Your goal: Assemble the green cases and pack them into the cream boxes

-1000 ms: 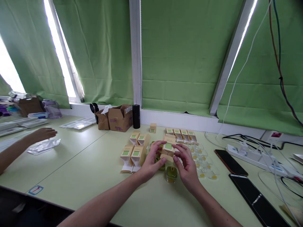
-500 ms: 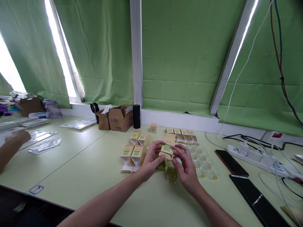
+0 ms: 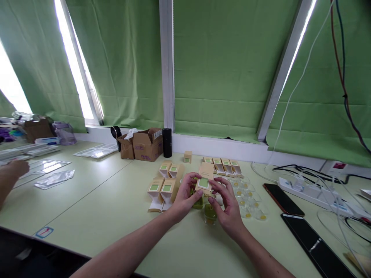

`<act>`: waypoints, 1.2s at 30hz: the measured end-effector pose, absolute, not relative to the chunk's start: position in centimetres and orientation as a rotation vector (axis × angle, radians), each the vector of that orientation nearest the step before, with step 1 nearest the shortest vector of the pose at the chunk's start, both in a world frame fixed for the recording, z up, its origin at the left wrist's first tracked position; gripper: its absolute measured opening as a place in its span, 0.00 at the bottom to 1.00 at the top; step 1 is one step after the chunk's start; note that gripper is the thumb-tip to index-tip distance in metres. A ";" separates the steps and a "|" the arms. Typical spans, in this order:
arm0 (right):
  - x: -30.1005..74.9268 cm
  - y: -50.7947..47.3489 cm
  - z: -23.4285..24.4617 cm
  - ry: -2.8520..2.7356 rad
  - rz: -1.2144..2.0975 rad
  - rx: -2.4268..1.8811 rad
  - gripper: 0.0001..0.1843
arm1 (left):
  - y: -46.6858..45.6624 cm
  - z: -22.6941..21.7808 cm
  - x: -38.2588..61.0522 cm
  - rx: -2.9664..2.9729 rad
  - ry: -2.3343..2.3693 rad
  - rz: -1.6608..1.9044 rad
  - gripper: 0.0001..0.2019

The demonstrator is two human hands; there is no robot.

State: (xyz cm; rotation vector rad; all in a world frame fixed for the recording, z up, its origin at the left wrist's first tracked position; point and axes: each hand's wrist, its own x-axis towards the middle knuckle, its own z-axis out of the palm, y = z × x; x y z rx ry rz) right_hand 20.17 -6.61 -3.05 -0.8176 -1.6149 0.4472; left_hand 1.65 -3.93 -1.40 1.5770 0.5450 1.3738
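Both hands up over the bench (image 3: 95, 208), pinching one small tan carton (image 3: 204, 180) with a green window between them. Left hand (image 3: 185, 197) has thumb and fingers closed on the carton's left edge; right hand (image 3: 228, 206) has fingertips closed on its right and lower edge. The carton is held clear of the bench, tilted, window toward the camera. Directly under the hands sit two small green jars (image 3: 210, 211), one partly hidden by the left hand. To the left stands a group of the same cartons (image 3: 160, 189), upright, flaps open; another row (image 3: 223, 165) sits behind. Clear lids with yellow dots (image 3: 251, 204) lie just right of the right hand. Two phones (image 3: 282, 199) lie farther right. A co-worker's hand (image 3: 16, 170) is at the far left, near clear plastic trays (image 3: 55, 178).
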 end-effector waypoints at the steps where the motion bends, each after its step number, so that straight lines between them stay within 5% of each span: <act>1: 20.2 -6.6 -3.1 -1.610 0.442 -0.819 0.21 | -3.9 -1.5 1.7 1.602 0.553 1.389 0.22; 36: 20.0 -6.0 -3.3 -1.535 0.464 -0.862 0.16 | -3.9 -1.4 1.8 1.985 0.857 1.542 0.14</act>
